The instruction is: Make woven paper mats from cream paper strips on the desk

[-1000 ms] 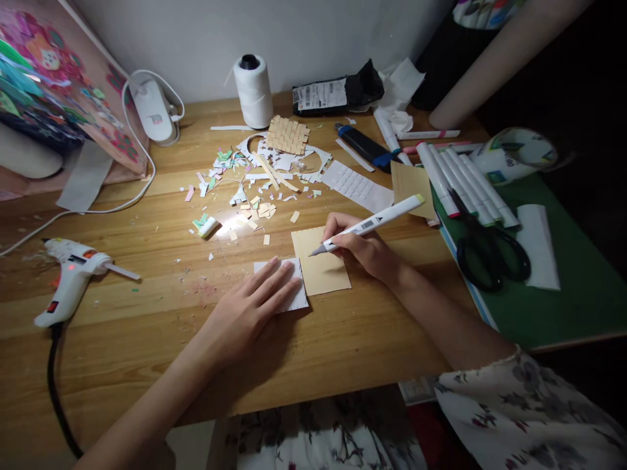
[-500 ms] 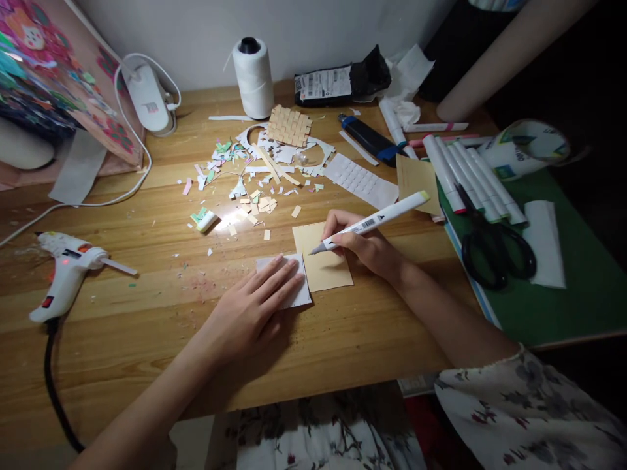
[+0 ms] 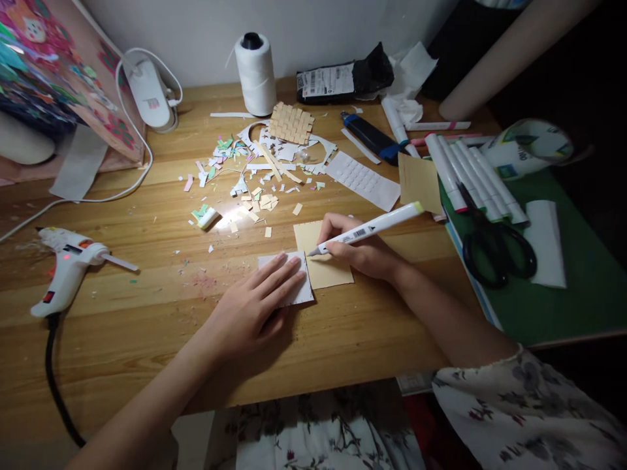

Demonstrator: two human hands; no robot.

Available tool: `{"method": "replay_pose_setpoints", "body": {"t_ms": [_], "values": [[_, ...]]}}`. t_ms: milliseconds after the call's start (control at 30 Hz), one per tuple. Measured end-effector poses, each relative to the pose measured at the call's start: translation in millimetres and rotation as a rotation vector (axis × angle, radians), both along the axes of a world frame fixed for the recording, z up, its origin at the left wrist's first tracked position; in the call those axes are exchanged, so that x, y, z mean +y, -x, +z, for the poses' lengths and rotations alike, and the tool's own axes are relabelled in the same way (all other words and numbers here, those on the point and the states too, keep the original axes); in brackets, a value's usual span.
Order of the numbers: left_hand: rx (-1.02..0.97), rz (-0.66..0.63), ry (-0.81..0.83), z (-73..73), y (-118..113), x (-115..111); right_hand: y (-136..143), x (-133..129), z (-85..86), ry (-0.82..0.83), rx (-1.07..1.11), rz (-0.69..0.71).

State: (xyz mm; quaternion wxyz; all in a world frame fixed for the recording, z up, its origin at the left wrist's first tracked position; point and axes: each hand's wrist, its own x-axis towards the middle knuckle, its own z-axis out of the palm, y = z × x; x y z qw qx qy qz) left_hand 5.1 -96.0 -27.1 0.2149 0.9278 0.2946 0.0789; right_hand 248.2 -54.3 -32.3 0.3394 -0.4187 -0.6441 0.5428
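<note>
My left hand (image 3: pixel 259 297) lies flat, fingers stretched, on a white paper square (image 3: pixel 302 294) with small marks along its edges. That square overlaps the left side of a tan card (image 3: pixel 333 274). In my right hand (image 3: pixel 360 251) is a white marker (image 3: pixel 377 224) with a yellow-green end cap, held in a writing grip. Its grey tip points down at the tan card, close to the white square's right edge. Whether the tip touches the card I cannot tell.
A hot glue gun (image 3: pixel 71 261) lies at the left, its cord running forward. Paper scraps (image 3: pixel 264 202), a woven tan piece (image 3: pixel 290 124) and a thread spool (image 3: pixel 255 75) are behind my hands. At the right are a box cutter (image 3: pixel 369 137), several markers (image 3: pixel 460 173) and black scissors (image 3: pixel 494 254).
The marker tip has shifted slightly left, nearer the white square's edge. My left hand stays pressed on the square. The whole view has moved a little.
</note>
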Motion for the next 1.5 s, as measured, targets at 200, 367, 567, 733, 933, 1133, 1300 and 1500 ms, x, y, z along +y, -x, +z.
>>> {"method": "replay_pose_setpoints", "body": {"t_ms": [200,367,567,733,933,1133,1300,1500], "values": [[0.000,0.001,-0.012,0.0,0,-1,2,-2,1.3,-0.016,-0.062,0.041],[0.012,0.001,-0.004,2.6,0,-1,2,-2,1.8,-0.033,-0.107,0.054],[0.020,0.007,0.004,4.1,-1,0,1,-3,6.2,-0.045,-0.151,0.097],[0.029,0.012,-0.001,5.2,-2,0,1,-4,11.5,-0.056,-0.175,0.155],[0.037,0.006,-0.014,3.7,-1,1,2,-5,16.4,-0.118,-0.262,0.169],[0.024,0.017,-0.041,3.1,0,1,2,-7,16.1,-0.137,-0.238,0.320],[0.035,0.017,-0.056,2.8,0,2,2,-8,15.0,-0.113,-0.262,0.362],[0.036,0.014,-0.060,1.9,0,3,0,-7,11.0,-0.063,-0.209,0.396]]}}
